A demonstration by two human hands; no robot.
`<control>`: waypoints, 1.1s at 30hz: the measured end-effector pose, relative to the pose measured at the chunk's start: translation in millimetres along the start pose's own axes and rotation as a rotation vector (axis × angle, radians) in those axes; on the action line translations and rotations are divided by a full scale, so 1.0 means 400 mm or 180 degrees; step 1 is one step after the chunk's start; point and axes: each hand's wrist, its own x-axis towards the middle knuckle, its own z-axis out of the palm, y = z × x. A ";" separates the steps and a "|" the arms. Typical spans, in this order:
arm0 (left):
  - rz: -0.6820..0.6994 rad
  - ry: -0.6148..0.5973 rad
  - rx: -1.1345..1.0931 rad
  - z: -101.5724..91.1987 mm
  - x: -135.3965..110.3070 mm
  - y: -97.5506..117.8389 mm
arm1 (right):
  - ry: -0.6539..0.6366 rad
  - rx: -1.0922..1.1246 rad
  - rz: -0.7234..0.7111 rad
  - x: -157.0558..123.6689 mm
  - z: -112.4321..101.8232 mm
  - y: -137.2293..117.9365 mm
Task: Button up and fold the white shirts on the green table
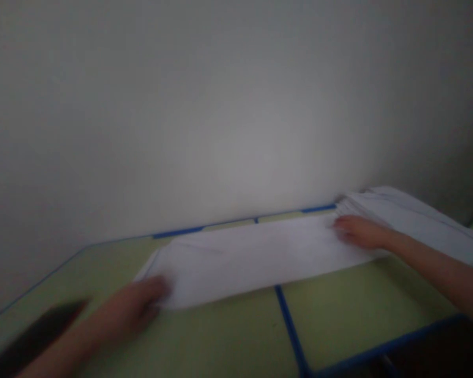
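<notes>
A long folded white cloth (252, 257) lies stretched across the green tabletop, its long side roughly along the wall. At its left end, my left hand (147, 299) is closed on the edge, fingers curled and smeared by motion. My right hand (358, 232) grips the cloth's right end, the fingertips blurred. Just beyond and to the right of that hand is a stack of folded white cloths (421, 220), with layered edges showing on its left side. Whether the stretched cloth touches the stack is hard to tell, as my right hand and forearm cover part of that spot.
The green table (220, 341) has blue edging and a blue strip (289, 331) running across it. A dark, blurred object (39, 333) lies at the left, beside my left forearm. Behind the table rises a plain grey wall (236, 105). Below the front right edge it is dark.
</notes>
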 end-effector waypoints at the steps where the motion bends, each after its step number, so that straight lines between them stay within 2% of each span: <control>1: 0.0030 -0.0057 -0.0046 0.002 0.000 0.000 | 0.0029 0.0100 -0.0085 0.052 0.004 -0.048; 4: 0.0003 -0.0086 -0.0160 0.018 -0.004 -0.015 | 0.0054 0.0513 -0.0206 0.204 0.036 -0.192; 7: -0.0145 -0.0012 -0.0202 0.038 -0.012 -0.035 | -0.0141 0.0714 -0.0257 0.325 0.074 -0.287; 9: -0.0178 0.0068 -0.0242 0.047 -0.017 -0.041 | -0.0322 0.0815 -0.0169 0.377 0.089 -0.313; 12: -0.0101 0.0156 -0.0334 0.046 -0.021 -0.037 | -0.0558 0.1081 -0.0164 0.414 0.095 -0.309; 15: -0.0024 0.0270 -0.0398 0.034 -0.022 -0.028 | -0.0530 0.1422 -0.0292 0.421 0.095 -0.286; 19: 0.0137 0.0410 -0.0491 0.020 -0.028 -0.034 | -0.0248 0.1638 -0.0216 0.421 0.119 -0.270; 23: 0.0348 0.0391 -0.0573 0.019 -0.043 -0.057 | -0.0046 0.1396 -0.0032 0.413 0.149 -0.271; 26: 0.0347 0.0353 -0.0602 0.021 -0.052 -0.070 | 0.0111 0.1129 0.0054 0.383 0.159 -0.261; 29: 0.0209 0.0220 -0.0654 0.016 -0.056 -0.076 | 0.0212 0.0892 0.0110 0.332 0.162 -0.232; 33: -0.0001 -0.0225 -0.0723 -0.019 -0.055 -0.070 | 0.0272 0.0723 0.0261 0.272 0.155 -0.190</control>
